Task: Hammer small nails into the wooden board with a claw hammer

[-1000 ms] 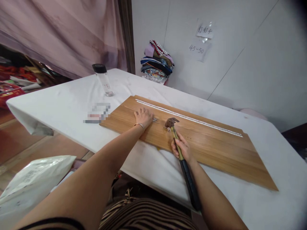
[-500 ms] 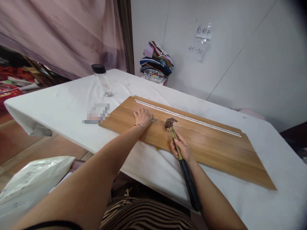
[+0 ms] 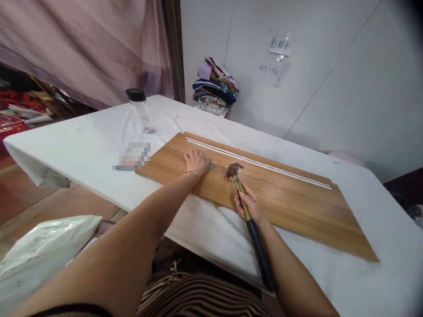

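My left hand (image 3: 197, 163) lies on the wooden board (image 3: 297, 207) with its fingers spread. Beside its fingertips is a small bunch of nails (image 3: 213, 166) lying on the wood. In my right hand (image 3: 248, 202) is a claw hammer (image 3: 243, 196), gripped around its yellowish shaft below the head. The rusty hammer head is low over the board, right of the nails, and its black grip points back toward me. A short row of dark dots marks the board just right of my right hand. Two white ruled strips (image 3: 257, 162) run along the board's far side.
A white cloth covers the table (image 3: 89, 136). A clear bottle (image 3: 142, 112) with a black lid stands at the back left, with a blurred-out item (image 3: 134, 157) nearer. Folded clothes (image 3: 216, 88) are stacked against the wall. A white plastic bag (image 3: 42, 246) is at lower left.
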`<state>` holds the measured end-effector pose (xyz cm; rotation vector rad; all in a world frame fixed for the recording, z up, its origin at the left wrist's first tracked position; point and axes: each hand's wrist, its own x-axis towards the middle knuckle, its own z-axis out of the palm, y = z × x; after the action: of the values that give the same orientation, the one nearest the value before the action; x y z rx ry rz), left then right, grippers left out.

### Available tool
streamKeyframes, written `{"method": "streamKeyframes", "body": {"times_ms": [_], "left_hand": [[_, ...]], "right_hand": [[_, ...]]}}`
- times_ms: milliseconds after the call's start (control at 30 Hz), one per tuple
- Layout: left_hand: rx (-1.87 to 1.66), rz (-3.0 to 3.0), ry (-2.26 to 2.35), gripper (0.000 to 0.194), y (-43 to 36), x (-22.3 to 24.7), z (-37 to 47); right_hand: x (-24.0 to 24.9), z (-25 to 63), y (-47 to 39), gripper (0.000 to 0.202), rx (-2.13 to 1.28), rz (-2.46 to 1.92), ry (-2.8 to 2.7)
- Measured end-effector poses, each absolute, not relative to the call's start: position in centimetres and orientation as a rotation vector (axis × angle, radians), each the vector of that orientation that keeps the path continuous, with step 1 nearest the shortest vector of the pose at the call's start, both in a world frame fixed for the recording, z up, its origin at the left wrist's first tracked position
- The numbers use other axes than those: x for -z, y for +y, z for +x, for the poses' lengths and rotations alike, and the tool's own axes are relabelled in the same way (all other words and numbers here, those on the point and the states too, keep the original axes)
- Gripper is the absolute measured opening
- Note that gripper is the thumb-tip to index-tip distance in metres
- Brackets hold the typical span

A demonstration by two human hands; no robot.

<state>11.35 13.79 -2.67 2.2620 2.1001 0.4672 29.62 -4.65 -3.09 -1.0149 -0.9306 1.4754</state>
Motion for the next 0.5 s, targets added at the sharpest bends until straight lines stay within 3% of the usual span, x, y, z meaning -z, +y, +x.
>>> {"method": "streamKeyframes", "body": {"times_ms": [500], "left_hand": [[-0.441,2.241,2.093,0.047,13.83,2.59,11.34]], "right_hand": [[3.13,29.62,-4.66,0.078,-1.466,-1.009,-0.944]]}}
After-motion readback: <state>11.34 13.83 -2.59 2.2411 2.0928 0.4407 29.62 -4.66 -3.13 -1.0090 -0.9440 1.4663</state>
